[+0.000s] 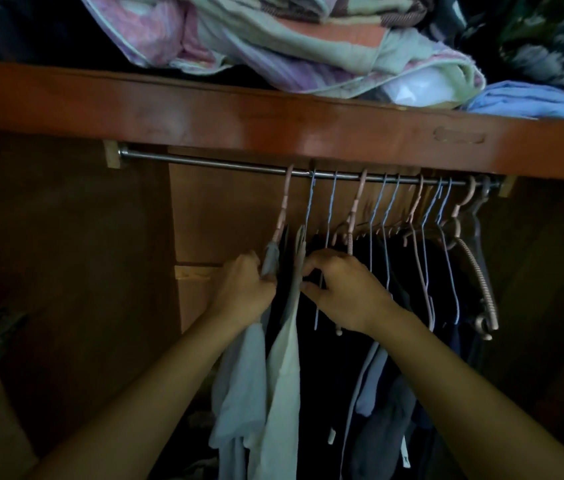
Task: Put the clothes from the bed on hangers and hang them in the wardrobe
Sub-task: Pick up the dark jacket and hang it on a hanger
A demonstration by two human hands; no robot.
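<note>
Inside the wardrobe a metal rail [204, 162] carries several pink and blue hangers [356, 206], most with dark clothes on them. At the left end of the row hang a grey garment [239, 382] on a pink hanger [284, 209] and a pale beige garment [284, 368] on a blue wire hanger [309, 202]. My left hand [242, 289] grips the grey garment near its shoulder. My right hand [339, 289] pinches the fabric at the shoulder of the beige garment, next to a black piece [322, 368].
A wooden shelf [273, 116] runs above the rail, piled with folded blankets [291, 46] and a blue cloth [533, 102]. The left half of the rail is bare. Wardrobe side panels [66, 271] close in both sides.
</note>
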